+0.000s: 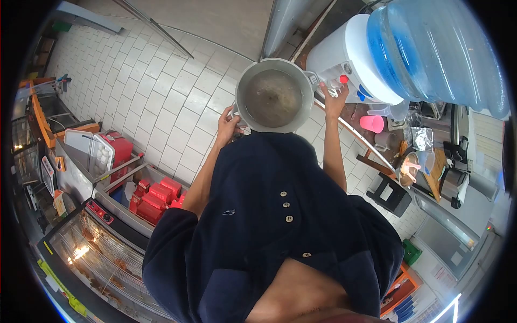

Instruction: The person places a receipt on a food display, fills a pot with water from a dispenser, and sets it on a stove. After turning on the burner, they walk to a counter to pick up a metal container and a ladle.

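A grey metal pot (240, 76) with cloudy, brownish liquid inside is in front of my torso, its opening facing up. My left hand (228, 125) is closed around the handle on the pot's left side. Beside the right handle is my right hand (334, 100), thumb and fingers apart, with the thumb close to the handle's end. Its fingertips are just below a red tap knob (343, 79) on a white water dispenser (334, 51). Whether they touch the tap or the handle is unclear. A large blue water bottle (436, 51) sits on the dispenser.
Right of the dispenser, a counter holds a pink cup (371, 124), a metal bowl (406, 175) and a cutting board (435, 175). A black stool (390, 195) stands below. On the left are red boxes (156, 198), an egg tray (102, 156) and a glass display case (89, 250). White floor tiles (161, 86) lie beyond.
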Tool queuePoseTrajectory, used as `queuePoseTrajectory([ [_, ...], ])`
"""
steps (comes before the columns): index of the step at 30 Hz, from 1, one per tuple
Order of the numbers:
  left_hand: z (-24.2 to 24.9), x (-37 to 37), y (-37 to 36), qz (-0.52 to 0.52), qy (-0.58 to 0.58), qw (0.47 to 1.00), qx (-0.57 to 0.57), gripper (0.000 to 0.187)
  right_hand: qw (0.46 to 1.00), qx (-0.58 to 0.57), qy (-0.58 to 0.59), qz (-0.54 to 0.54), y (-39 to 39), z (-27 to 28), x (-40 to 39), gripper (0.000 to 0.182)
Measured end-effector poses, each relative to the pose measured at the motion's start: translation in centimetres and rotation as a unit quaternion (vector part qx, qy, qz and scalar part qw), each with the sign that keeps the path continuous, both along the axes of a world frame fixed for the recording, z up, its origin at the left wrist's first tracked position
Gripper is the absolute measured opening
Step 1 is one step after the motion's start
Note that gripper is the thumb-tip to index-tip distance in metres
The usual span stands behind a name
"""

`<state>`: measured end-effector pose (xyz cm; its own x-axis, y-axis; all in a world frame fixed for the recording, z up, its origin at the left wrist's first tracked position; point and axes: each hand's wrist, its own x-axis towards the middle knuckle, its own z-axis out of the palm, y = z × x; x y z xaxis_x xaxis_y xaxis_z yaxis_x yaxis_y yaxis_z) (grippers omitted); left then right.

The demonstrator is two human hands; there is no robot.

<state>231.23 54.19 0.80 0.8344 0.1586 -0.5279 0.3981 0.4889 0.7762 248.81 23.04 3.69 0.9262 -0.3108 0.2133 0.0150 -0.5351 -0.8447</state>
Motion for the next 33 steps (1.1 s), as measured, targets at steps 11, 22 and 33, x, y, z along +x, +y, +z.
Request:
queuePoseTrajectory([
  [11, 0.4, -0.1, -0.3, 0.004, -0.001, 1.000, -0.002, 0.043, 0.981, 0.190, -0.004, -0.036, 0.5, 3.4, 0.5, 0.068],
  [22, 0.6, 0.0, -0.2, -0.003, -0.003, 1.000, 0.010, 0.043, 0.984, 0.176, 0.012, -0.026, -1.4, 0.8, 0.5, 0.062],
  [33, 0.7, 0.1, -0.1, 0.000, 0.000, 1.000, 0.011, 0.046, 0.985, 0.167, 0.031, -0.030, -1.6, 0.7, 0.9, 0.056],
])
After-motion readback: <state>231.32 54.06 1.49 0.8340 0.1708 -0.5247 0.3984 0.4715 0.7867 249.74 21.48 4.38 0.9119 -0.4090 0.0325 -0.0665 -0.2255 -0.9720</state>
